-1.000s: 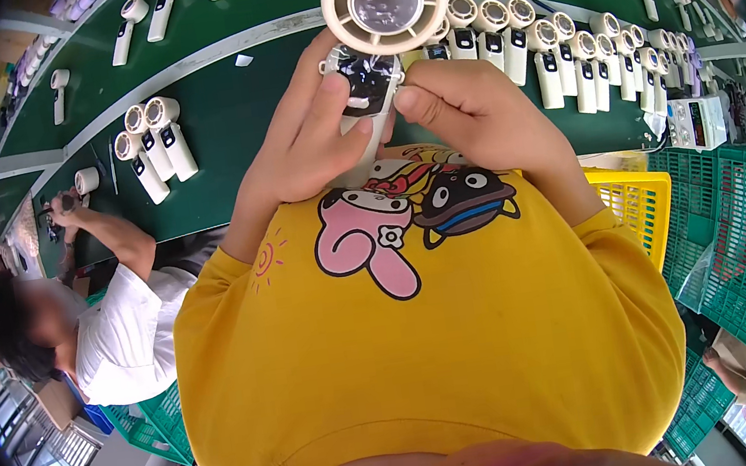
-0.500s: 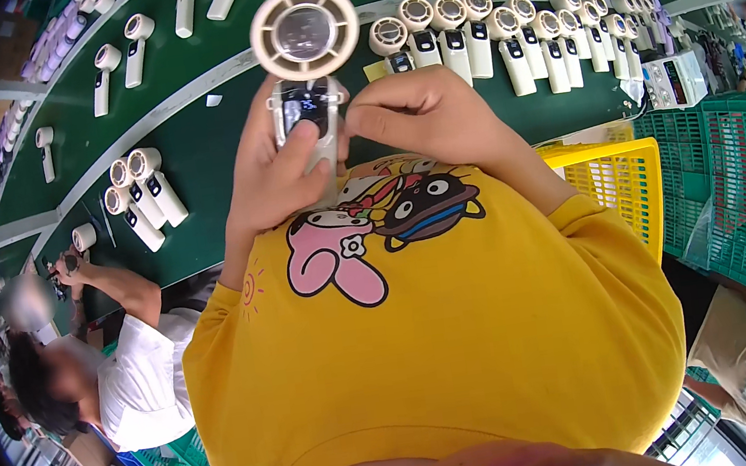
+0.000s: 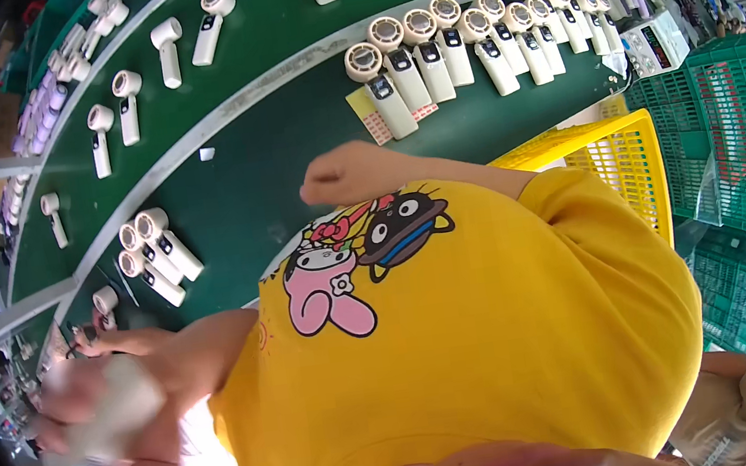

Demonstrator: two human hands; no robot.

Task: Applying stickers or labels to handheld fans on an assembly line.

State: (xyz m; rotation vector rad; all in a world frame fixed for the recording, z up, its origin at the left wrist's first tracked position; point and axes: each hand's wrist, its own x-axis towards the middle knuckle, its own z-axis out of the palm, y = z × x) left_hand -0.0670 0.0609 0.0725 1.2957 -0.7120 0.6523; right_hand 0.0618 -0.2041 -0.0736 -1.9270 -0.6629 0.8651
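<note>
My left hand [image 3: 157, 440] is out at the far left, closed around a cream handheld fan [image 3: 123, 407]. Motion smears both the fan and my fingers, so the fan's details are hard to make out. My right hand [image 3: 342, 173] hovers at the table's near edge, its fingers curled in, with nothing visible in them. Beyond it stands a row of similar cream fans [image 3: 433, 69] with dark displays on their handles. The nearest of these fans [image 3: 391, 108] lies over a yellow sheet with red-printed labels [image 3: 369, 118].
Three more fans [image 3: 154, 252] lie on the green table [image 3: 259, 154] at left. Fans also lie on the belt behind a pale rail [image 3: 258, 76]. A yellow basket [image 3: 657, 167], green crates [image 3: 736, 128] and a white meter box [image 3: 655, 45] stand at right. Co-workers are on both sides.
My left hand has carried the fan from in front of my chest out to the far left. My right hand has moved slightly left and down, apart from the fan.
</note>
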